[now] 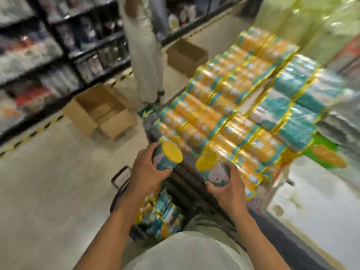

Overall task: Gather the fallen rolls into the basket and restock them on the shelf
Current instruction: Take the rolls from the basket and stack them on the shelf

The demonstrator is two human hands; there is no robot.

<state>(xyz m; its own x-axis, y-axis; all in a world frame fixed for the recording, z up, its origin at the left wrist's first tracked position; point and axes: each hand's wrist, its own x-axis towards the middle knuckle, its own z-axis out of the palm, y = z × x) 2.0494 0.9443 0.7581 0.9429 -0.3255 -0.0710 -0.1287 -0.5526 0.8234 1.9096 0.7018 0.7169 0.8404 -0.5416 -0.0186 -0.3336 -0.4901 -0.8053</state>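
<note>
Now left hand (150, 170) grips one roll (167, 155), right hand (228, 188) a second roll (212, 169); both axes tilt toward the shelf stack (224, 114) just ahead, right hand nearer

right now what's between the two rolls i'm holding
A bare gap: the left roll and right roll don't touch. Only a dark ridged surface shows behind it, blurred, in the head view.
</note>
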